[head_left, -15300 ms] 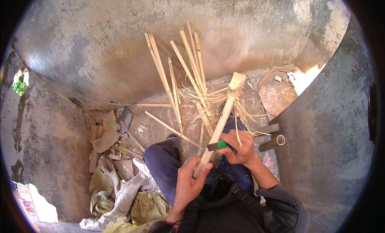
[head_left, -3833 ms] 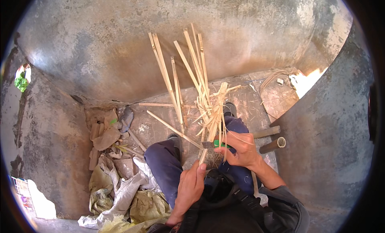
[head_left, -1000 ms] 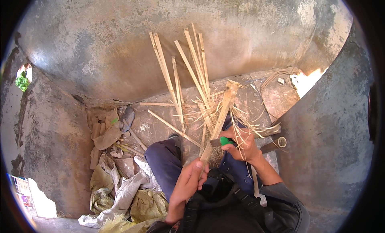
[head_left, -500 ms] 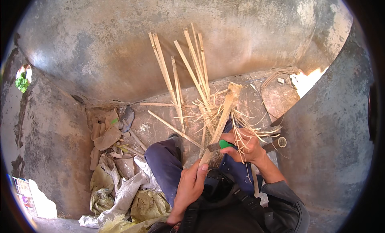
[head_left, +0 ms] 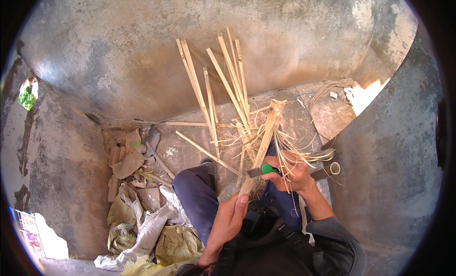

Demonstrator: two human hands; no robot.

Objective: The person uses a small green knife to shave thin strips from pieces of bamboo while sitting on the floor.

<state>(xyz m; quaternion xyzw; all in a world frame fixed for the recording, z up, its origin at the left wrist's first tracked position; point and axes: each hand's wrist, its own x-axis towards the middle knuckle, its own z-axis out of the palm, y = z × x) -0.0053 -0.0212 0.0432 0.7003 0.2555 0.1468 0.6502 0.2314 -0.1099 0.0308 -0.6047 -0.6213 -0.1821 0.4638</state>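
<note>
My left hand [head_left: 229, 218] is closed around the near end of a flat bamboo strip [head_left: 267, 136], thumb lying along its top. The strip slants away from me to the upper right, toward the floor. My right hand [head_left: 293, 172] grips a knife [head_left: 269, 168] with a green part showing at the fingers. Its dark blade lies across the strip, a little beyond my left hand. Thin curled bamboo shavings [head_left: 299, 152] hang around my right hand, and some hide parts of its fingers.
Several bamboo strips [head_left: 194, 83] lean on the stained wall [head_left: 142, 52]; others lie on the floor. Crumpled sacks [head_left: 142, 228] and rubble [head_left: 127, 164] are at the left. A round pole end [head_left: 335, 168] sits right of my right hand, near the curved right wall [head_left: 389, 176].
My right hand and the knife have shifted very slightly to the right. My left hand has moved a touch the same way, still on the bamboo strip.
</note>
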